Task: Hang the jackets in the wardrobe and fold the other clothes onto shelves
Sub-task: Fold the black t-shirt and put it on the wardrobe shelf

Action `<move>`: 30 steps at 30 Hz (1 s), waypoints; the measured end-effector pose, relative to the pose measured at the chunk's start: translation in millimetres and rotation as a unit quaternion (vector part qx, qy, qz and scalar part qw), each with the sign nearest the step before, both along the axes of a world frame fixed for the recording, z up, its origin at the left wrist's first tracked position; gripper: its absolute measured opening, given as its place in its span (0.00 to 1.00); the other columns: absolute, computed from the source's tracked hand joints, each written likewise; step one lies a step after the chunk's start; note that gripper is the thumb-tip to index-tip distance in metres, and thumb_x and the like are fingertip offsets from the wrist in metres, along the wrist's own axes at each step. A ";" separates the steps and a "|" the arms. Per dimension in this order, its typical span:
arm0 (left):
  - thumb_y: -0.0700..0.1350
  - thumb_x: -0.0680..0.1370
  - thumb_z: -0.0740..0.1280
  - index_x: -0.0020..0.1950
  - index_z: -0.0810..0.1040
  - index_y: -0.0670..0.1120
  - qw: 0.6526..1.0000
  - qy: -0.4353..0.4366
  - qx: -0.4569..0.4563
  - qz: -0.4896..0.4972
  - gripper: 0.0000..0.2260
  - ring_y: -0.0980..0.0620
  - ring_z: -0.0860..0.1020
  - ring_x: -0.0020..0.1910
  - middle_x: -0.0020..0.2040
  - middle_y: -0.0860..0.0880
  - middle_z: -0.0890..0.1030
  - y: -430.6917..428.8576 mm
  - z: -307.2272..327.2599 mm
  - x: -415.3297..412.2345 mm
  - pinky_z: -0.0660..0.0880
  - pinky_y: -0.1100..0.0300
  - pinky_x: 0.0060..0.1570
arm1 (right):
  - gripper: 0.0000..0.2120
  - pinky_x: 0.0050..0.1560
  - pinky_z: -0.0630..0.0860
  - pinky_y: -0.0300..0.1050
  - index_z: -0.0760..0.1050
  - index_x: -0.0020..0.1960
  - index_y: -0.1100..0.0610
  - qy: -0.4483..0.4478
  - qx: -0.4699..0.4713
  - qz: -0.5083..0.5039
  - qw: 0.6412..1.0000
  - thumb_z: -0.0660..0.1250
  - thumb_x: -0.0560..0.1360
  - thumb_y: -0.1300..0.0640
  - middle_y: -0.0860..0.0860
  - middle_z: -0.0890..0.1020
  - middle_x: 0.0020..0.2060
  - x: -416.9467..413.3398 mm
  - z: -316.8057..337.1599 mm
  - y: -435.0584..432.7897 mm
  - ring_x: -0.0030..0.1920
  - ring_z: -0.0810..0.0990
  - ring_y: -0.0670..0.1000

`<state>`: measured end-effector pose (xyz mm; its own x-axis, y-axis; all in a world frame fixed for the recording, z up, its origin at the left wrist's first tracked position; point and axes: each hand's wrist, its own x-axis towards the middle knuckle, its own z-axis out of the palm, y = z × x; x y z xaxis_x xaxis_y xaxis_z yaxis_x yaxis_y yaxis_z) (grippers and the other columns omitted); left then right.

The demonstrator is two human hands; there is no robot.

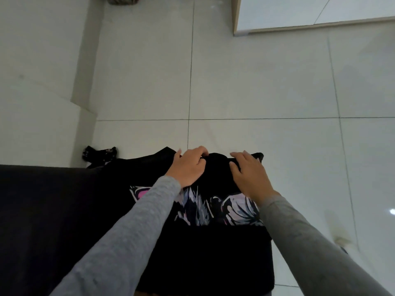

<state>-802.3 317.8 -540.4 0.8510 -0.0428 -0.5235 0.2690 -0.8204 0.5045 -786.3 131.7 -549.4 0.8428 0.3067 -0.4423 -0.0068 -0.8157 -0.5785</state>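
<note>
Wall (pixel 42 60): plain, pale and matt, with a stepped corner that jutted toward the floor.
Dark surface (pixel 53 210): a broad, flat, near-black expanse of dull cloth filling the lower left, with a straight far edge.
Small cloth (pixel 100 153): a crumpled black piece with pale flower specks, lying just past that far edge, near the wall.
Left sleeve (pixel 132 231): soft grey knit, heathered, reaching in from the bottom edge.
Left hand (pixel 188 167): fingers curled tight at the knuckles, pinching a raised fold at the garment's far edge.
Black garment (pixel 213 253): smooth, matt black fabric, roughly oblong, spread flat on the right end of the dark surface, with floor showing past its right side. Its long axis ran straight away from the person, from the bottom of the view up to the bunched far edge under both hands.
Print band (pixel 235 208): white, grey and pink petal shapes, brush-like, crossing the garment from left to right, square to its long axis.
Right hand (pixel 250 176): fingers nearly straight over the far edge, thumb spread against the cloth; whether it nipped a fold could not be told.
Right sleeve (pixel 310 242): the same grey knit.
Floor (pixel 256 82): large, glossy, pale square tiles with thin dark joints.
Panel (pixel 277 13): a glossy white face with a light wood edge, at the upper right.
</note>
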 end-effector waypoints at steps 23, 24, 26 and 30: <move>0.59 0.68 0.62 0.39 0.75 0.55 0.977 0.021 0.073 -0.199 0.09 0.56 0.75 0.36 0.33 0.58 0.76 106.5 25.0 22.4 0.65 0.61 0.49 | 0.04 0.43 0.55 0.45 0.68 0.40 0.50 -0.104 -0.058 -0.034 0.992 0.56 0.67 0.52 0.43 0.73 0.32 4.0 1.3 -19.4 0.36 0.72 0.49; 0.59 0.67 0.60 0.40 0.74 0.55 0.972 0.013 0.111 -0.206 0.10 0.56 0.75 0.38 0.34 0.59 0.75 115.7 27.4 17.4 0.62 0.61 0.51 | 0.05 0.42 0.53 0.45 0.67 0.40 0.50 -0.097 -0.074 -0.041 0.992 0.55 0.65 0.54 0.43 0.72 0.32 -0.2 1.8 -23.2 0.37 0.70 0.49; 0.59 0.67 0.58 0.41 0.75 0.52 0.967 -0.002 0.164 -0.197 0.13 0.55 0.74 0.42 0.38 0.57 0.75 129.5 28.2 7.8 0.60 0.60 0.51 | 0.06 0.43 0.54 0.46 0.67 0.40 0.51 -0.078 -0.129 -0.061 0.987 0.54 0.63 0.56 0.44 0.71 0.33 -7.8 -0.8 -31.3 0.40 0.70 0.51; 0.54 0.69 0.56 0.45 0.76 0.49 0.955 -0.039 0.244 -0.165 0.14 0.51 0.75 0.44 0.41 0.53 0.74 133.3 22.4 -14.5 0.59 0.57 0.44 | 0.06 0.48 0.61 0.50 0.73 0.47 0.56 -0.034 -0.217 -0.109 0.970 0.60 0.71 0.62 0.52 0.78 0.44 -23.9 -8.2 -42.2 0.49 0.73 0.58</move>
